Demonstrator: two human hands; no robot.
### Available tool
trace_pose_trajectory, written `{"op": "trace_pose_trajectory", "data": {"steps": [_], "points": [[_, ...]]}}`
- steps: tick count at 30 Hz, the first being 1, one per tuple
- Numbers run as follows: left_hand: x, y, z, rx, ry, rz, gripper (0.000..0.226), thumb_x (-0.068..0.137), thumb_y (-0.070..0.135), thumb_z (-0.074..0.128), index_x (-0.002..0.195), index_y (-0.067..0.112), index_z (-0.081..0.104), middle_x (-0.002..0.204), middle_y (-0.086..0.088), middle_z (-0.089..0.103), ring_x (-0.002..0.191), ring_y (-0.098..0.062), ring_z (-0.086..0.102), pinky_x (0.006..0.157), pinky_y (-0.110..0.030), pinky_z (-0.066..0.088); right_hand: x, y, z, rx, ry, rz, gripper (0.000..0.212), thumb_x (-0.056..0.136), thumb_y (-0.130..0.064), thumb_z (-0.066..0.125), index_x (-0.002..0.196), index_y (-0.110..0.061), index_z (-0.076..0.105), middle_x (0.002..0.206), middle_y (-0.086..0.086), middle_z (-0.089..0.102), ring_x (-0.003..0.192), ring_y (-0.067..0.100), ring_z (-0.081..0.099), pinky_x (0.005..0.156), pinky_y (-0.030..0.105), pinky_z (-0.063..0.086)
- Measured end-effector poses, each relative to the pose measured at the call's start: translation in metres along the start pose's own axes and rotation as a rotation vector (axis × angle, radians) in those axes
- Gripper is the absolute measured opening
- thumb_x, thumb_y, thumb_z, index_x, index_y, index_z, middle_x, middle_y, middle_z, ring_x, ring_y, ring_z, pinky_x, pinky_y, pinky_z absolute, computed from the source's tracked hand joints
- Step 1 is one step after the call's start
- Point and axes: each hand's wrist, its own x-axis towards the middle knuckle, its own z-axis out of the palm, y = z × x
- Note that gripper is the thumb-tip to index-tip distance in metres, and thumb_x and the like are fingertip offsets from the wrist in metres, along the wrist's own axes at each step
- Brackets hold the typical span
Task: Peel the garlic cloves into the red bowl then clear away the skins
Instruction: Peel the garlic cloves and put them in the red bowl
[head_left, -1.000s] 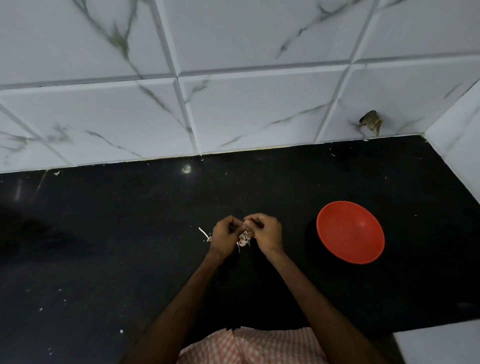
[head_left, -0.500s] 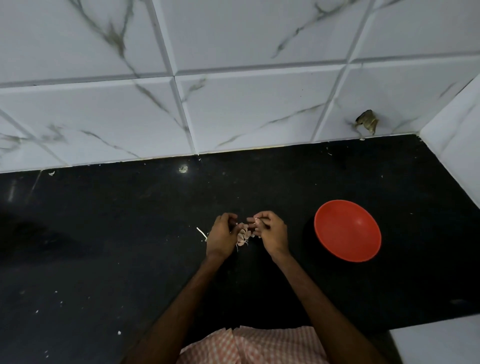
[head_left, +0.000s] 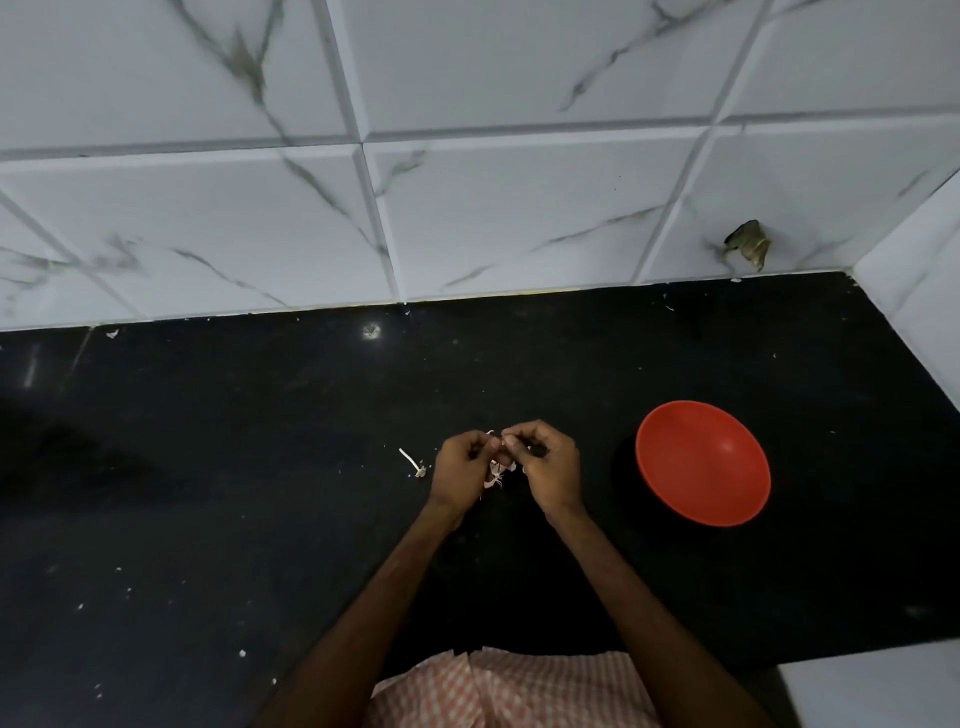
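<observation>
Hands closed back together since half a second ago: left hand (head_left: 461, 467) and right hand (head_left: 549, 465) meet fingertip to fingertip, fingers curled, pinching garlic (head_left: 497, 445) just above the surface (head_left: 249, 467). Clove count unclear. Loose skins (head_left: 496, 472) dangle below. One stem scrap (head_left: 410, 460) lies left. One red bowl (head_left: 703, 462) sits right, apart.

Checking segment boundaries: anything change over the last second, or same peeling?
Little. The left hand and right hand drew slightly apart half a second ago and have closed again, fingers meeting over the garlic; both keep pinching it, nothing let go. The red bowl, no cloves visible in it, and the stem scrap on the black counter have not moved.
</observation>
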Motion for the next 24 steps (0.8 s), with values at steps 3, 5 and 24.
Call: {"op": "trace_pose_trajectory", "data": {"steps": [3,5,24], "points": [[0.000,-0.001,0.000,0.075,0.044,0.010,0.016,0.100,0.015,0.056,0.088,0.013,0.067,0.075,-0.001,0.073,0.067,-0.012,0.063,0.065,-0.031,0.051,0.000,-0.002,0.000,0.033,0.039,0.025,0.011,0.091,-0.002,0.067,0.094,-0.012,0.071,0.087,-0.001,0.074,0.084,0.011,0.072,0.077,0.029,0.059],[0.000,0.003,-0.002,0.136,0.073,0.036,0.016,0.100,0.015,0.056,0.087,0.012,0.066,0.074,0.001,0.072,0.066,-0.005,0.063,0.065,-0.022,0.050,0.001,-0.002,-0.001,0.048,0.069,0.051,0.010,0.094,-0.004,0.064,0.096,-0.010,0.071,0.087,0.001,0.075,0.085,0.010,0.072,0.079,0.027,0.058],[-0.010,0.017,0.001,0.367,0.182,0.203,0.006,0.096,0.019,0.061,0.094,0.015,0.065,0.087,0.007,0.071,0.080,-0.006,0.068,0.076,-0.035,0.056,0.003,-0.014,0.002,-0.443,-0.101,-0.125,0.008,0.094,-0.016,0.064,0.095,-0.013,0.071,0.082,-0.007,0.069,0.073,0.003,0.066,0.067,0.026,0.058]]}}
